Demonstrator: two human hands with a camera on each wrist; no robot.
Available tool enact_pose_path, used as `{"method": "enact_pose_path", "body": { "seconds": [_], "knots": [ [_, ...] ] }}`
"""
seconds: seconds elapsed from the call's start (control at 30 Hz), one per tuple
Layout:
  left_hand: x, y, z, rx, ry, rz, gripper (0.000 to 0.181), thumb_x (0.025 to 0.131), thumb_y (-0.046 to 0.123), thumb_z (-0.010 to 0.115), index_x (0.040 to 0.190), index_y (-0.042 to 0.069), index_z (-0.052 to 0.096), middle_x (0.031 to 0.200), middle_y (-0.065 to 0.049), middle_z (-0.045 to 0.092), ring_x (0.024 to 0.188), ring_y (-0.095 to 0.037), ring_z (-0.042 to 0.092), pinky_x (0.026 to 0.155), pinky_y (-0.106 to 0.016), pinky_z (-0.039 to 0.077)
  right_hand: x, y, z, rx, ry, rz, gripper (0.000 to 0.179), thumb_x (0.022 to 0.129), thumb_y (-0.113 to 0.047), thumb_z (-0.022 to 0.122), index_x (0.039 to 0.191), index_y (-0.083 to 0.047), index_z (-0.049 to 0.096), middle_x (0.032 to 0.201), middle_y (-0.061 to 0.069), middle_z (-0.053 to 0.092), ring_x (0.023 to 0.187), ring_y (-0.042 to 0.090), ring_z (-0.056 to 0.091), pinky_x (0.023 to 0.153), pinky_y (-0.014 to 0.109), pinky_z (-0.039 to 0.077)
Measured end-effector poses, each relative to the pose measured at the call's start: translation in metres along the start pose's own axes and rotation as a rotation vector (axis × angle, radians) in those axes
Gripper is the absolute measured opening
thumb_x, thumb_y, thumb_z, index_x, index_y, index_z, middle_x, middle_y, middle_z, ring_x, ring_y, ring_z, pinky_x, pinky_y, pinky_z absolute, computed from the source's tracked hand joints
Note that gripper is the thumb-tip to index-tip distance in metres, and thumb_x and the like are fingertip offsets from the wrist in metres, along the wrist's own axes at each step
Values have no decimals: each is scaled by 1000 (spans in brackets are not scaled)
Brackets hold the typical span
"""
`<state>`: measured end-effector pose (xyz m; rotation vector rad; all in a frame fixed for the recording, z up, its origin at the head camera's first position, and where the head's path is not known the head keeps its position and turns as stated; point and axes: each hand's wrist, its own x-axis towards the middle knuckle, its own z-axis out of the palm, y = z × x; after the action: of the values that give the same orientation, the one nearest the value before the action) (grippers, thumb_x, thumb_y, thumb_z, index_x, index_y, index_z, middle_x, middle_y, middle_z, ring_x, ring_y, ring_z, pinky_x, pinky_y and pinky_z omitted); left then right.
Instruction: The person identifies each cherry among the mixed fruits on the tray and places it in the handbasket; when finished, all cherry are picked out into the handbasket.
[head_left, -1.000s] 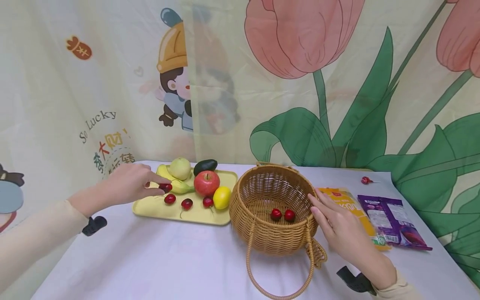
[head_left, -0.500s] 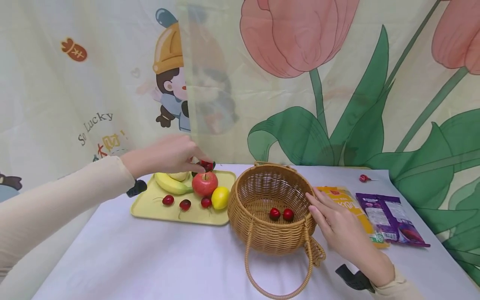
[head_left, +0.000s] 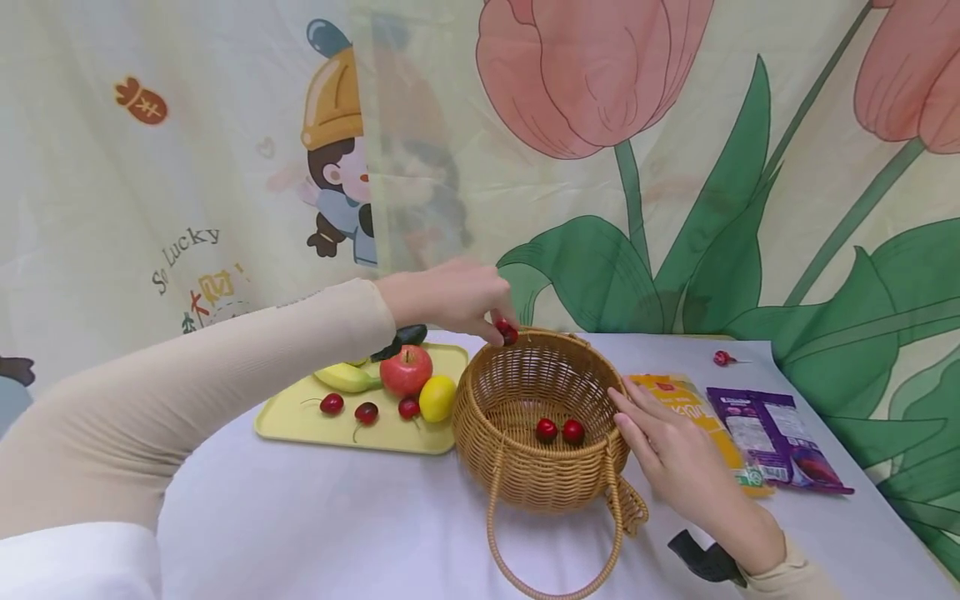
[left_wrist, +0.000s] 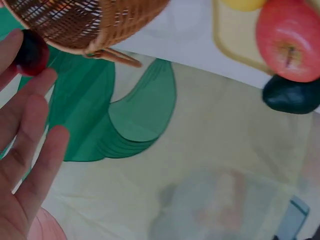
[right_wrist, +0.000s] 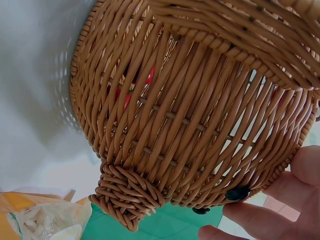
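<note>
My left hand (head_left: 459, 296) pinches a dark red cherry (head_left: 507, 333) just above the back left rim of a round wicker basket (head_left: 517, 479). In the left wrist view, the cherry (left_wrist: 32, 54) sits between thumb and fingertips while the other fingers spread loosely. Two red cherries, a left one (head_left: 547, 431) and a right one (head_left: 573, 432), lie on the basket floor. My right hand (head_left: 678, 446) rests against the basket's right rim with fairly straight fingers. The right wrist view has those fingers (right_wrist: 287, 200) touching the woven wall (right_wrist: 185, 125), with red patches glimpsed through the gaps.
Left of the basket, a yellow tray (head_left: 300, 427) bears a banana (head_left: 347, 377), an apple (head_left: 406, 372), a lemon (head_left: 437, 398) and several cherries. The basket's handle (head_left: 491, 542) hangs forward. Yellow (head_left: 675, 396) and purple (head_left: 776, 437) packets lie right, near a small red item (head_left: 723, 358).
My left hand has carried the cherry from the tray rightward, past the apple, to above the basket's rim. The right hand has stayed at the basket's right side.
</note>
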<state>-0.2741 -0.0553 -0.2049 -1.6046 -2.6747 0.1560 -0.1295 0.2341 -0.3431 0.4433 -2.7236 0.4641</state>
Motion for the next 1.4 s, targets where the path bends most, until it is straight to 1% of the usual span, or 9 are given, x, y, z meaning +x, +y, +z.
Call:
{"method": "enact_pose_path", "body": {
  "seconds": [0.13, 0.27, 0.47, 0.57, 0.8, 0.9, 1.03, 1.2, 1.4],
  "knots": [
    [25, 6, -1, -7, -65, -7, 24, 91, 36, 78, 114, 31, 80, 98, 7, 80, 92, -10, 72, 73, -31, 54, 1, 0, 0, -5, 3, -6, 45, 108, -30, 52, 149, -12, 53, 158, 16, 45, 132, 51, 54, 97, 61, 49],
    [47, 12, 4, -27, -108, 4, 22, 91, 39, 77, 112, 32, 81, 100, 9, 79, 93, -8, 69, 79, -29, 54, 1, 0, 0, -6, 5, -12, 45, 108, -29, 53, 149, -12, 54, 158, 16, 46, 131, 51, 55, 97, 61, 50],
    [72, 21, 21, -78, -149, 2, 25, 91, 38, 79, 114, 30, 81, 106, 10, 78, 93, -6, 68, 80, -27, 55, 0, 0, 0, -4, 3, -7, 45, 108, -30, 53, 149, -13, 54, 158, 17, 46, 131, 50, 55, 97, 61, 50],
    [82, 26, 31, -99, -164, 22, 28, 91, 38, 78, 118, 28, 79, 110, 9, 78, 94, -5, 69, 81, -24, 56, 0, 1, 1, -5, 9, -3, 44, 108, -31, 52, 149, -14, 55, 157, 16, 47, 130, 50, 56, 97, 62, 50],
    [95, 33, 52, -130, -175, 64, 28, 92, 35, 77, 119, 26, 79, 109, 8, 79, 92, -5, 70, 81, -22, 56, 0, 0, 3, -10, -6, 12, 45, 108, -33, 51, 148, -13, 55, 158, 17, 46, 131, 50, 55, 97, 63, 49],
    [99, 33, 57, -130, -159, 68, 28, 92, 34, 78, 119, 26, 79, 110, 8, 78, 92, -4, 69, 80, -22, 56, 1, 0, 2, -13, 5, 4, 45, 108, -32, 51, 148, -13, 55, 157, 17, 47, 130, 50, 57, 97, 63, 50],
    [105, 36, 62, -97, -132, 71, 25, 92, 33, 78, 116, 28, 80, 114, 8, 76, 93, -5, 68, 80, -23, 56, 2, 0, -1, -13, 28, -9, 44, 108, -30, 53, 148, -14, 55, 157, 17, 47, 128, 51, 57, 97, 64, 49],
    [110, 41, 79, -29, -136, 119, 23, 92, 35, 78, 114, 30, 81, 112, 9, 77, 98, -7, 68, 86, -25, 55, 1, 0, -1, -10, 17, -2, 44, 107, -31, 54, 149, -15, 55, 158, 15, 47, 131, 51, 56, 99, 65, 48],
    [112, 42, 91, -22, -118, 147, 21, 90, 35, 80, 110, 30, 82, 105, 12, 79, 99, -5, 69, 90, -24, 55, 0, 1, 1, -10, 10, 5, 45, 108, -33, 52, 149, -14, 55, 158, 15, 46, 131, 49, 56, 98, 62, 49]
  ]
}}
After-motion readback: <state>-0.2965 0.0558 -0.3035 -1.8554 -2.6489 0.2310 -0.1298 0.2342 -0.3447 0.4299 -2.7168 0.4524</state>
